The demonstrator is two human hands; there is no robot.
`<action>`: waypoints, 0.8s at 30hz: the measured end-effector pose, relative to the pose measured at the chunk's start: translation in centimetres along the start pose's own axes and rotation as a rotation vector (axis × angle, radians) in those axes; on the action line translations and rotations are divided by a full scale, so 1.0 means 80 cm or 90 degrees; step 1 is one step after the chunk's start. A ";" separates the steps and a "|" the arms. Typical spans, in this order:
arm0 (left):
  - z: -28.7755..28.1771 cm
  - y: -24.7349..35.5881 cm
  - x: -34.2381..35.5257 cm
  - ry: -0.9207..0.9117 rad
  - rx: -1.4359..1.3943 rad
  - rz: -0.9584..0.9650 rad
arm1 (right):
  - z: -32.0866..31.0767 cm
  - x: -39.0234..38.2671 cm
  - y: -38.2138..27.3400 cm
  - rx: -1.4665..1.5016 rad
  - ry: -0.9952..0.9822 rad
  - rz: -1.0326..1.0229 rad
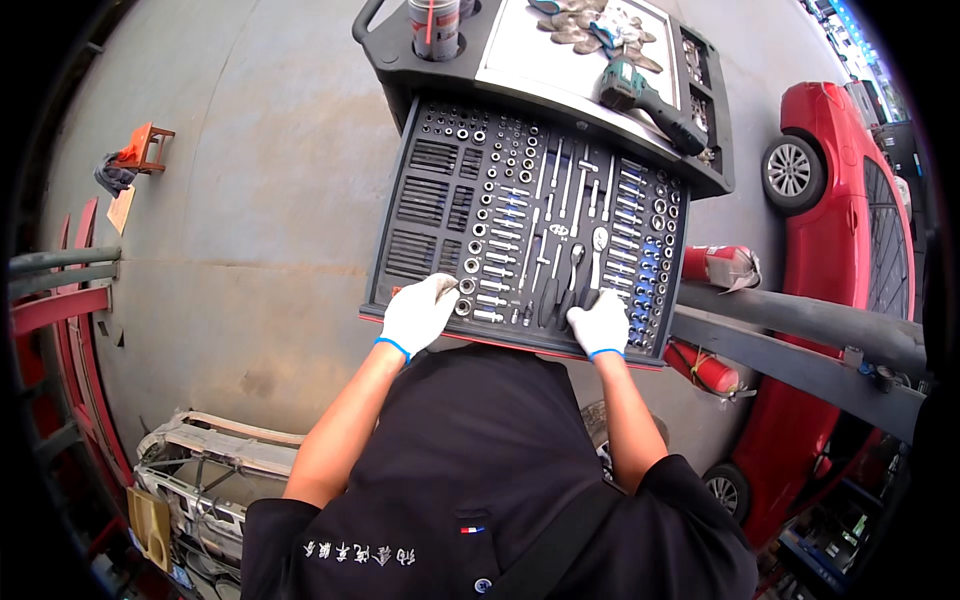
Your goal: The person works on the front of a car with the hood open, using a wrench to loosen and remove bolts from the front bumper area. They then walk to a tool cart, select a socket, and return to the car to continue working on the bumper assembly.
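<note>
An open drawer (368, 308) of a black tool cart holds rows of sockets (505, 244), dark bits (428, 200), long extensions and ratchets (598, 252) in foam slots. My left hand (418, 312), in a white glove with a blue cuff, is at the drawer's front left, fingertips pinched beside the sockets; whatever is between them is too small to make out. My right hand (600, 322), gloved alike, rests at the front right with curled fingers at the black tool handles; what it grips is partly hidden by the glove.
The cart top (512, 50) carries a cordless power tool (630, 90), gloves (590, 28) and cans (433, 32). Grey beams (800, 320), red cylinders (715, 372) and a red car (830, 210) are right. An orange stool (145, 145) and car parts (195, 455) are left.
</note>
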State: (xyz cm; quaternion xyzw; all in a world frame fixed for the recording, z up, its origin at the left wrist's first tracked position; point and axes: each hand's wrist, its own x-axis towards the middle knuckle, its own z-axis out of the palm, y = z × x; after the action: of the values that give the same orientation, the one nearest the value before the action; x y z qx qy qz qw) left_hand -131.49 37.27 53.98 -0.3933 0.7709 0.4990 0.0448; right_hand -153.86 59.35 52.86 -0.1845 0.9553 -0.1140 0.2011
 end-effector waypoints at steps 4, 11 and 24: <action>-0.011 -0.010 0.011 -0.044 -0.141 -0.023 | -0.037 0.027 0.005 0.399 -0.168 0.106; -0.018 -0.011 0.004 -0.044 -0.195 -0.051 | -0.051 0.021 -0.042 0.552 -0.182 0.016; -0.024 -0.020 -0.003 0.224 -0.729 -0.144 | 0.028 -0.092 -0.191 0.143 -0.353 -0.598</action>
State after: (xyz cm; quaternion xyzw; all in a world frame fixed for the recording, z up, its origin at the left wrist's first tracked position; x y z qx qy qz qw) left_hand -129.68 35.60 53.89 -0.5107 0.3291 0.7542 -0.2490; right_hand -141.96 48.08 57.82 -0.5910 0.6635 -0.2398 0.3911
